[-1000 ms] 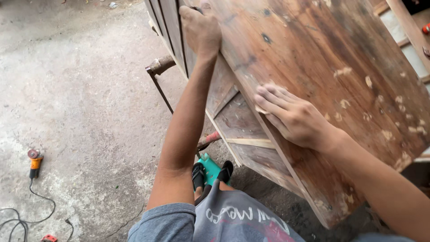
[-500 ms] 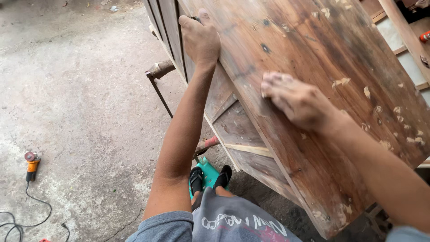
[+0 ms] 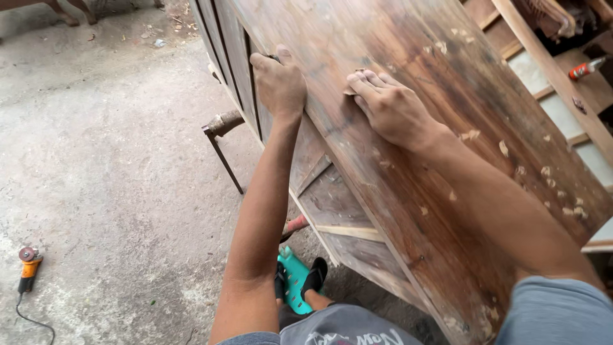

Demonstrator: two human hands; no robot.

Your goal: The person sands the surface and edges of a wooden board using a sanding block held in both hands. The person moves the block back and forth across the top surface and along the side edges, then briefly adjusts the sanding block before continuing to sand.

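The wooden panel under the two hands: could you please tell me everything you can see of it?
The wooden panel is a large, dark brown slab of worn, streaked timber, tilted across the view. Pale flecks and shavings dot its surface. Its near side shows a framed underside with recessed sections and a lighter strip. The left hand grips its upper edge, fingers curled over; the right hand lies flat on its face, pressing what looks like a small piece of sandpaper. It stands over a concrete floor.
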